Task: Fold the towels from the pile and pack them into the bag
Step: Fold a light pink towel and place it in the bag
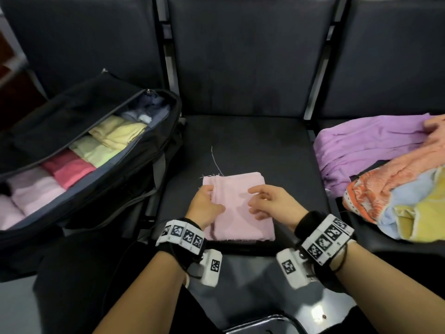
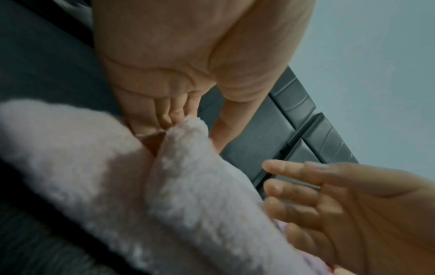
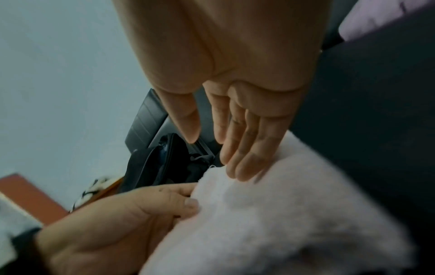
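A folded pale pink towel [image 1: 237, 208] lies on the middle dark seat [image 1: 252, 145]. My left hand [image 1: 207, 203] grips its left edge, fingers tucked under the fold and thumb on top, as the left wrist view shows with the towel [image 2: 164, 195] bunched at my left fingers [image 2: 162, 119]. My right hand [image 1: 267, 201] hovers over the towel's right part with its fingers straight; my right fingertips [image 3: 244, 167] touch the towel [image 3: 282, 214]. The open black bag [image 1: 134, 150] stands on the left seat, holding several folded towels [image 1: 72, 167]. The towel pile [image 1: 395, 179] lies on the right seat.
A loose thread [image 1: 216, 162] trails from the pink towel's far corner across the seat. Seat backs [image 1: 250, 54] rise behind. The pile holds purple, orange, blue and yellow cloth. The floor [image 1: 252, 285] and a metal chair frame [image 1: 260, 321] lie below the seat's front edge.
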Available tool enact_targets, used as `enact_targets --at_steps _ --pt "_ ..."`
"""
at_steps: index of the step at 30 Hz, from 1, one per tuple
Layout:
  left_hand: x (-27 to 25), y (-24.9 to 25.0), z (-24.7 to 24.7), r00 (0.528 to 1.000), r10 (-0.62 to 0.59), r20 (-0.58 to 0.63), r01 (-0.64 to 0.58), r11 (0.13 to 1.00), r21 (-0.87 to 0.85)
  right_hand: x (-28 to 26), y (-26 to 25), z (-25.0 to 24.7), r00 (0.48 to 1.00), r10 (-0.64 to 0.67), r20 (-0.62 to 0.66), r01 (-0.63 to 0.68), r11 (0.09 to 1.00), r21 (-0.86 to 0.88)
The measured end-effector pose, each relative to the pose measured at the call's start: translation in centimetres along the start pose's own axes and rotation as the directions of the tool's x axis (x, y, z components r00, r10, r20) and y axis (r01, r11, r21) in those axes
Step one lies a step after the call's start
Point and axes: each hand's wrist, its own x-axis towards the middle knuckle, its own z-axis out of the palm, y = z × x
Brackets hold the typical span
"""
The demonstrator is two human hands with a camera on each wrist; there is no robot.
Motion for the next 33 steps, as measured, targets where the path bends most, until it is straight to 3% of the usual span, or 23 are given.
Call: enact_targets --at_steps 4,8,13,17,20,23,25,27,28,31,33 --pt "0.1 0.0 -0.5 0.997 0.054 -0.049 -0.053 0.998 0.025 -0.9 1.2 -0.5 0.990 -0.139 0.024 0.140 0.952 -0.272" --pt "0.5 -0.7 -1.8 0.991 0.069 -0.117 -0.061 0.996 0.071 -1.7 1.4 0.4 0.951 -0.282 0.127 0.307 0.815 -0.492" --pt "0.7 -1.8 -2.3 0.986 0.080 -0.147 -0.054 0.983 0.174 -2.1 1.9 1.3 0.911 -0.255 0.323 0.412 0.601 -0.685" --pt "0.7 -1.7 -2.5 0.981 0.080 -0.175 -0.027 0.957 0.290 -2.3 2.5 1.8 0.885 -0.315 0.344 0.460 0.475 -0.750" --pt "-0.1 -1.1 -2.2 0.957 0.200 -0.211 -0.078 0.875 0.477 -2.2 3.2 2.1 0.877 -0.280 0.391 0.464 0.278 -0.841" --pt "-1.2 -0.2 -1.4 0.950 0.312 -0.010 -0.255 0.794 0.552 -2.0 4.0 2.5 0.872 -0.271 0.408 0.462 0.177 -0.869" --pt "-2.1 0.1 -0.4 0.956 0.220 0.195 -0.294 0.742 0.603 -1.8 4.2 2.8 0.860 -0.319 0.399 0.461 0.151 -0.874" --pt "-2.8 0.2 0.3 0.953 0.098 0.285 -0.278 0.655 0.702 -1.5 4.2 2.8 0.871 -0.326 0.368 0.443 0.195 -0.875" --pt "-2.9 0.1 0.6 0.957 0.076 0.280 -0.266 0.617 0.741 -1.3 3.9 2.6 0.890 -0.308 0.337 0.419 0.262 -0.869" --pt "-2.9 0.1 1.1 0.959 0.134 0.249 -0.282 0.520 0.806 -0.9 2.7 1.9 0.939 -0.300 0.169 0.324 0.602 -0.730" --pt "-2.8 0.0 1.2 0.953 0.180 0.243 -0.301 0.479 0.825 -0.8 1.9 1.3 0.939 -0.340 0.058 0.308 0.751 -0.585"
